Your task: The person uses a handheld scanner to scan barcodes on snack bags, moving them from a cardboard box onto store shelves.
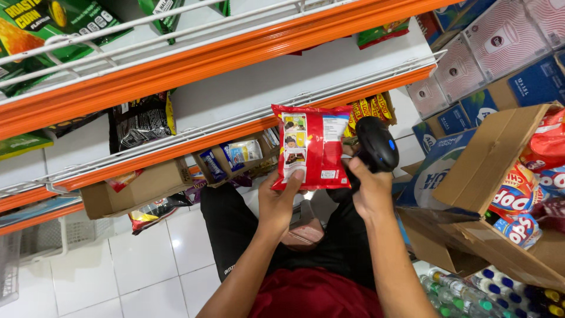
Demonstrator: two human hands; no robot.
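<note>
Your left hand (pixel 276 203) holds a red snack bag (pixel 312 147) by its lower edge, the thumb pressed flat on the bag's back panel and the other fingers hidden behind it, so that grip is closed on the bag. You hold the bag upright in front of the shelves, back side toward you, showing a column of small pictures on the left and a white text panel at the upper right.

Your right hand (pixel 371 191) is wrapped around the handle of a black handheld scanner (pixel 376 143), its grip tight on the handle. The scanner's head sits just beside the bag's right edge, a small blue light showing on top; whether scanner and bag actually touch, you cannot tell.

Behind the bag run white shelves with orange front rails (pixel 235 56). A black snack packet (pixel 141 121) lies on the middle shelf, green packets (pixel 53 23) sit at the top left, and yellow packets (pixel 371 109) show just past the red bag. Low on the left, a small cardboard box (pixel 141 188) rests on the white tiled floor (pixel 147 259).

To your right stands an open cardboard carton (pixel 488 165) holding more colourful snack bags (pixel 518 200), and capped bottles (pixel 488 294) crowd the lower right corner.
</note>
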